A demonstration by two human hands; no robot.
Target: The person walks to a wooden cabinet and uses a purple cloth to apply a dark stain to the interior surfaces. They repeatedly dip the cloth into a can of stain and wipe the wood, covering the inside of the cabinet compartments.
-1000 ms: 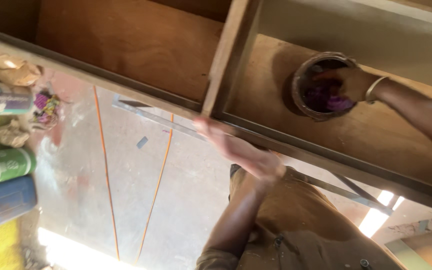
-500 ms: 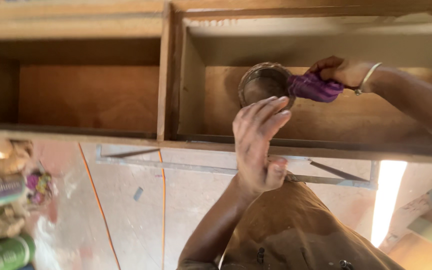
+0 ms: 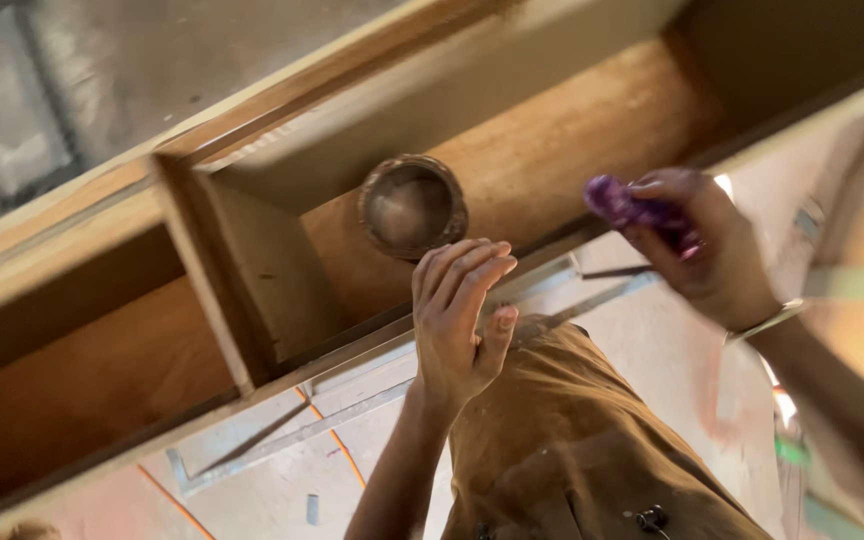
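Beside the round tin [image 3: 413, 205], right hand [image 3: 707, 250] clenched around purple rag [image 3: 637, 210].

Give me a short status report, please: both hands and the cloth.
Right hand shut on purple cloth, away from round tin. Left hand open, empty, at the wooden frame's front edge. Nothing between cloth and tin.

A bare wooden divider [image 3: 242, 290] splits the shelf unit [image 3: 102, 350] into open compartments. Below lies a pale concrete floor [image 3: 252, 460] crossed by orange lines [image 3: 337, 445], with metal bars [image 3: 292, 440] resting on it.
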